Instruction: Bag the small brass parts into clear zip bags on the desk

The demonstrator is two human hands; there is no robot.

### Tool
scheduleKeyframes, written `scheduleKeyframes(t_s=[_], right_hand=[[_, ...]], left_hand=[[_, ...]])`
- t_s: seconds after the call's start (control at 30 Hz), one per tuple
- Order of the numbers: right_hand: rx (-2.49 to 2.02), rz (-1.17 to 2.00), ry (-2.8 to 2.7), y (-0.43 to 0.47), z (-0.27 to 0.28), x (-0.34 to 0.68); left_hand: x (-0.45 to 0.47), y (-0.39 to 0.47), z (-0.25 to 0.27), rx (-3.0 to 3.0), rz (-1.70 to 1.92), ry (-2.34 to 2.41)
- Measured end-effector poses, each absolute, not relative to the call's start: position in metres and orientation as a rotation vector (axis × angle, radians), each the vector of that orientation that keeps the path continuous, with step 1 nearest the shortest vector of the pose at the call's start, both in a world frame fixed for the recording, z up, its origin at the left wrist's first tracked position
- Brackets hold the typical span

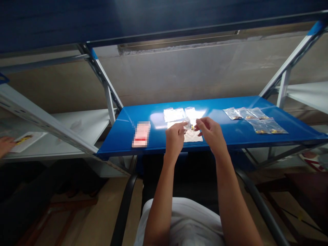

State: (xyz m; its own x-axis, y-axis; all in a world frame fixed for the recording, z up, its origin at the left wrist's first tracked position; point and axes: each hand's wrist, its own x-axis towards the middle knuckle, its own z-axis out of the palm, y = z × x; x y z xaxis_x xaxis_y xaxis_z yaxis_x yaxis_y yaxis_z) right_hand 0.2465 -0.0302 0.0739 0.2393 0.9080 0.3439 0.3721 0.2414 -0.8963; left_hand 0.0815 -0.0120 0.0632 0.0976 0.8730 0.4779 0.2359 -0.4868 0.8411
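Note:
My left hand [175, 137] is closed on a small clear plastic bag [189, 122], pinched by its side. To its right, my right hand [209, 132] has thumb and fingertips drawn together close to the bag; whatever they hold is too small to make out. Small yellow pieces [192, 127] show between the two hands; I cannot tell whether they are inside the bag. Below lies a whitish sheet [192, 136] on the blue tabletop [156, 133]. Just beyond my hands, flat clear zip bags [174, 114] lie in a row, bright with glare.
Several zip bags with small yellow and dark pieces [263, 126] lie on the right. A pixelated pinkish rectangle [141, 134] is on the left. Metal uprights [107, 87] frame the table. At far left another person's hand [6, 145] touches a white tray [38, 136].

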Motion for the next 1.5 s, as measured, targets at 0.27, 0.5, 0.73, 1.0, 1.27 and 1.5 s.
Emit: scheduleKeyframes(t_s=[0.27, 0.5, 0.73, 1.0, 1.27, 1.5], right_hand=[[-1.122, 1.268, -0.976, -0.015, 0.038, 0.271], [-1.083, 1.154, -0.866, -0.007, 0.021, 0.263], [-1.161, 0.985, -0.99, -0.001, 0.017, 0.27], [-1.286, 0.571, -1.661, 0.021, 0.057, 0.288], [-1.114, 0.407, -2.265, 0.056, 0.09, 0.276], [-0.854, 0.171, -2.617, 0.076, 0.091, 0.276]], left_hand=[[0.077, -0.002, 0.057, 1.577, 1.289, 0.813], [0.08, 0.002, 0.045, 1.622, 1.224, 0.966], [0.076, 0.006, 0.038, 1.748, 1.343, 1.192], [0.074, 0.013, 0.028, 1.979, 1.375, 1.277], [0.089, 0.011, 0.015, 2.083, 1.231, 1.399], [0.092, 0.009, 0.019, 2.091, 1.081, 1.621]])
